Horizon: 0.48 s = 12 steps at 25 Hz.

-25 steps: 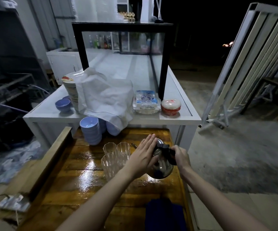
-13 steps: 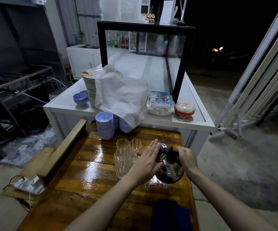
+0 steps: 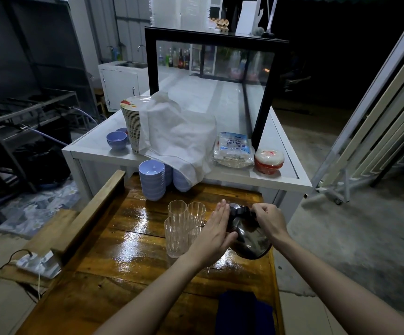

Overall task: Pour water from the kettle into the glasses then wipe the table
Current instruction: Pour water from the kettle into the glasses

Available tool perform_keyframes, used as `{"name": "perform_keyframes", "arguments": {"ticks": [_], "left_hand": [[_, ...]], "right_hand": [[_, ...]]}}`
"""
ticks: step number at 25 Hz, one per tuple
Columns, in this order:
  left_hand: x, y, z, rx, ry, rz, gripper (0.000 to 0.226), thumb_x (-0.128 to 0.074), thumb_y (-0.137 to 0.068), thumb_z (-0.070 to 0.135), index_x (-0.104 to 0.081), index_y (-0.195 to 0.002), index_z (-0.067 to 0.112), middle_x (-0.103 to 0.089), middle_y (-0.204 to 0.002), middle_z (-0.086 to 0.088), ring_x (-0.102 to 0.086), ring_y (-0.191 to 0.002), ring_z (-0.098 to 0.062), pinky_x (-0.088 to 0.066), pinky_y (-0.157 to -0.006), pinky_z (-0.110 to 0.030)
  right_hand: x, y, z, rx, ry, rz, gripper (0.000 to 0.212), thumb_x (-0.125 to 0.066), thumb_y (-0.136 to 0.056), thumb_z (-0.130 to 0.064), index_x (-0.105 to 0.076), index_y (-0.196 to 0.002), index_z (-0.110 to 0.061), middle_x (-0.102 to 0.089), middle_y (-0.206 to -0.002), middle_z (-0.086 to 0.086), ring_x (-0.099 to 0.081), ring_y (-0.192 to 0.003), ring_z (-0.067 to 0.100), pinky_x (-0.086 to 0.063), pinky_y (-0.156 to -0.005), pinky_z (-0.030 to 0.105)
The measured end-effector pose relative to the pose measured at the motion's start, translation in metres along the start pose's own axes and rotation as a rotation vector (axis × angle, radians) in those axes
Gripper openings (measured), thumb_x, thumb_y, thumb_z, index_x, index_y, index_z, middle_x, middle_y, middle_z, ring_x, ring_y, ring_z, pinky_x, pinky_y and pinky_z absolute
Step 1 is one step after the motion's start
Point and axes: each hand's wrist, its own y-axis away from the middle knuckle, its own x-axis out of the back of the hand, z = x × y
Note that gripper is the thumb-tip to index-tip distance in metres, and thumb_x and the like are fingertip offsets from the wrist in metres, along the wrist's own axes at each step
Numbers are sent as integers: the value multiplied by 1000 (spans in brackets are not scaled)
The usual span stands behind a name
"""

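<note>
A dark shiny kettle (image 3: 250, 240) is tilted to the left, its top toward a tight cluster of clear, empty-looking glasses (image 3: 176, 228) on the wet wooden table (image 3: 128, 257). My right hand (image 3: 268, 218) is closed around the kettle's black handle at its top. My left hand (image 3: 214, 234) lies flat, fingers straight and together, pressed against the kettle's lid side. This hand hides the spout and part of the nearest right glass. A dark blue cloth (image 3: 242, 313) lies on the table's near edge.
Stacks of blue bowls (image 3: 152, 180) stand at the table's far end, just behind the glasses. A white counter (image 3: 290, 176) beyond holds plates under a white cloth, packets and a black-framed glass case. A wooden rail (image 3: 92, 209) borders the table's left side; a power strip (image 3: 36, 262) lies below it.
The kettle has tipped further left toward the glasses, its base swinging up and right. Both hands kept their places on it. My head has moved back and the view has shifted.
</note>
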Motion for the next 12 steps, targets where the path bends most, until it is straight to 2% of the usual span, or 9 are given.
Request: {"name": "perform_keyframes", "arguments": {"ticks": [7, 12], "left_hand": [[-5, -2, -2, 33, 45, 17, 67, -27, -103, 40, 13, -152, 17, 24, -158, 4, 21, -146, -4, 7, -121, -26], [-9, -3, -4, 51, 86, 40, 64, -25, -104, 37, 14, -151, 18, 25, -158, 4, 21, -145, -2, 7, -120, -24]], "right_hand": [[0, -3, -5, 65, 53, 23, 40, -49, -80, -33, -45, -42, -21, -43, -44, -3, -40, -48, 14, -31, -51, 29], [-3, -10, -7, 90, 113, 43, 44, -52, -83, -32, -46, -40, -21, -44, -43, -4, -41, -47, 14, -35, -53, 30]]}}
